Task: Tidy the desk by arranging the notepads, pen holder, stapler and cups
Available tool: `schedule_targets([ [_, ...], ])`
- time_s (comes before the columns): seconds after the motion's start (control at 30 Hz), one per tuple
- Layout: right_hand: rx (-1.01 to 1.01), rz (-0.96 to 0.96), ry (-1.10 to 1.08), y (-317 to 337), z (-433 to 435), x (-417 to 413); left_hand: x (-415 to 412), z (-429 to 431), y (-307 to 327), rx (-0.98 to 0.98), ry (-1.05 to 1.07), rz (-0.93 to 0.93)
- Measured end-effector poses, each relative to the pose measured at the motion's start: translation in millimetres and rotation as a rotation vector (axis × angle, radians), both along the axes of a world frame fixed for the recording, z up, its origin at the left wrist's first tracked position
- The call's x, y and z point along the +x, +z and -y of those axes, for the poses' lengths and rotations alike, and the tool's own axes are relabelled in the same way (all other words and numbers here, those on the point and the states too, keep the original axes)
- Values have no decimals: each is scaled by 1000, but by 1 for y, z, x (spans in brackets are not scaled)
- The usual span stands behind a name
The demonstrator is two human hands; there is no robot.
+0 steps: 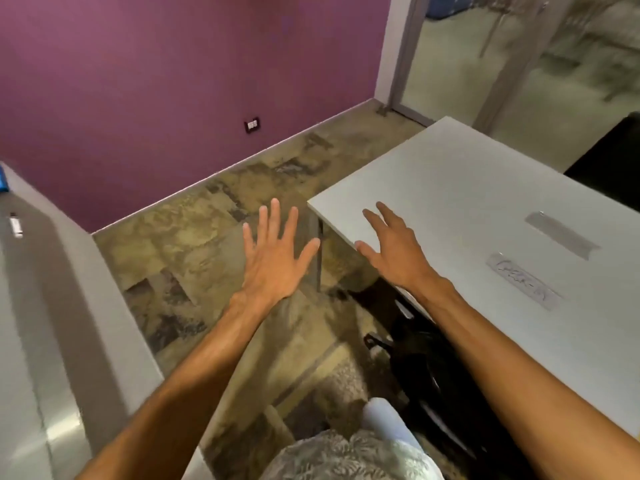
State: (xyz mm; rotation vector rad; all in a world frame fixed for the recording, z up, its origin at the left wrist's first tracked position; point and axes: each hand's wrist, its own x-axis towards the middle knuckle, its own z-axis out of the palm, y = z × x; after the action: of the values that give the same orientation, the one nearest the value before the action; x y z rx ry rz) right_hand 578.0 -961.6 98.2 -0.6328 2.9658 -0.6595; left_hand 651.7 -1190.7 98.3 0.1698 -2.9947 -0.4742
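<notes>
both hands empty, fingers spread: left hand [273, 258] over the floor, right hand [391, 247] over the bare right tabletop [450, 188]. no notepads or cups visible; a blurred item [15, 225] lies far left. likely risk: reaching blind.

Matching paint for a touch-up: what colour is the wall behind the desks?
Purple wall, head view.
</notes>
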Motion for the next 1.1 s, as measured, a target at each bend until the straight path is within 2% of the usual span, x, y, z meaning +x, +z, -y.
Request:
schedule_targets([
  [0.37, 48, -40, 243, 5, 162, -97, -46, 137, -2, 8, 203, -24],
  [0.57, 26, -49, 251, -17, 250, -197, -146, 213, -20, -46, 204, -28],
  [0.63, 25, -33, 238, -22, 276, -232, -182, 237, -24, -101, 193, 0],
  [0.77, -12, 5, 216, -22, 317, -295, -251, 276, -24, -87, 172, 68],
  [1.1, -32, 42, 126, -13, 365, -426, -416, 330, -11, -99, 75, 9],
])
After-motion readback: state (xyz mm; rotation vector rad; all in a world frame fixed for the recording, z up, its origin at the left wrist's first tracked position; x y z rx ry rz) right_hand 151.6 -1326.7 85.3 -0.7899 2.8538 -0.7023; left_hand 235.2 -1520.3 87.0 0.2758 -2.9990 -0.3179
